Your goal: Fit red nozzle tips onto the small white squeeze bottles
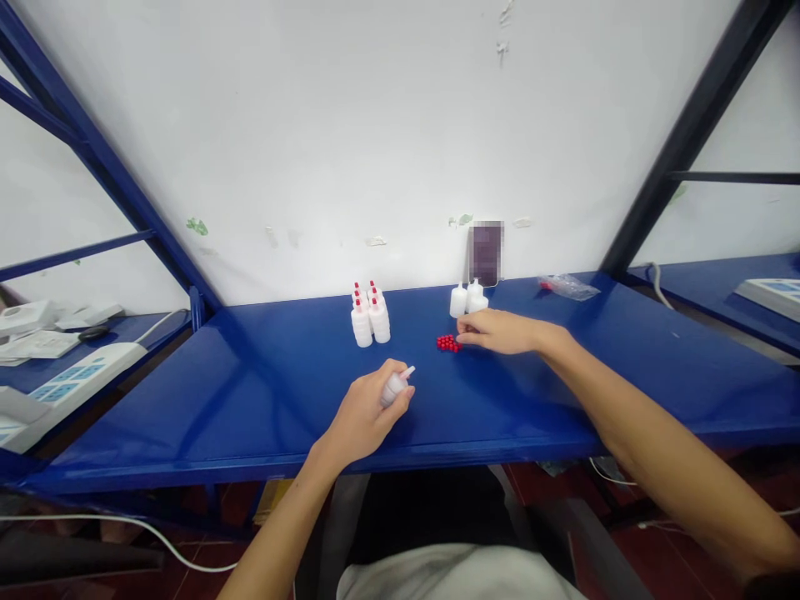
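Note:
My left hand (368,412) is wrapped round a white squeeze bottle (393,389), whose bare pale nozzle tilts up to the right. At the right edge of a small cluster of red caps (447,342), my right hand (497,331) has thumb and fingers pinched together; whether a cap is between them is hidden. Just behind that hand stand several white bottles (458,302) with uncapped nozzles, partly covered by it. Farther left, white bottles with red caps (370,318) stand upright in a tight group.
A blue table (268,375) runs along a white wall. Against the wall leans a dark pixelated rectangle (486,252). A clear plastic bag (567,287) with something red in it lies at the back right. Power strips (75,387) and white boxes sit on the left neighbouring table.

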A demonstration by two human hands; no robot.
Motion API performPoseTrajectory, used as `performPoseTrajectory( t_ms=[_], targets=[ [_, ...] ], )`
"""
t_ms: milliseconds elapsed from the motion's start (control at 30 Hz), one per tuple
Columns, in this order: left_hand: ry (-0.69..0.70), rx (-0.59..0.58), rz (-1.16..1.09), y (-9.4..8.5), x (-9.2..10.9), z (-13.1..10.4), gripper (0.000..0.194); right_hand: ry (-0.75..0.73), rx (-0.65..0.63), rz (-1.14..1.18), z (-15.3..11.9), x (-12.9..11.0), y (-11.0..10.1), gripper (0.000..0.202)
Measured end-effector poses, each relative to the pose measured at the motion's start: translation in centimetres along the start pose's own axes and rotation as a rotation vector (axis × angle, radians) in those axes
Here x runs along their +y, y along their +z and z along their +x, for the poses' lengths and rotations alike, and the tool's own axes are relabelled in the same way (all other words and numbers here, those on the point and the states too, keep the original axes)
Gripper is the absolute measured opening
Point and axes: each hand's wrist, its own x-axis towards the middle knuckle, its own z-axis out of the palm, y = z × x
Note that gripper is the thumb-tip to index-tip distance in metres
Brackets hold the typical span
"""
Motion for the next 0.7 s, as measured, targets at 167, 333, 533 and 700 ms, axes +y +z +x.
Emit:
performPoseTrajectory(
  t_ms=[167, 333, 533, 700],
  targets=[
    [0.007, 0.003, 0.008, 0.08, -0.13, 0.00, 0.019, 0.076, -0.093, 0.059, 0.05, 1.38, -0.48, 0.021],
    [-0.008, -0.011, 0.015, 0.12, -0.03, -0.01, 0.020, 0.116, -0.098, -0.015, 0.52, 1.36, 0.11, 0.028],
    [-0.013, -0.006, 0.018, 0.05, 0.17, 0.05, 0.024, 0.044, -0.156, 0.132, 0.54, 1.41, 0.35, 0.038],
    [0.002, 0.003, 0.023, 0.05, 0.29, 0.11, 0.024, 0.040, -0.151, 0.197, 0.15, 1.05, -0.04, 0.024]
  ],
)
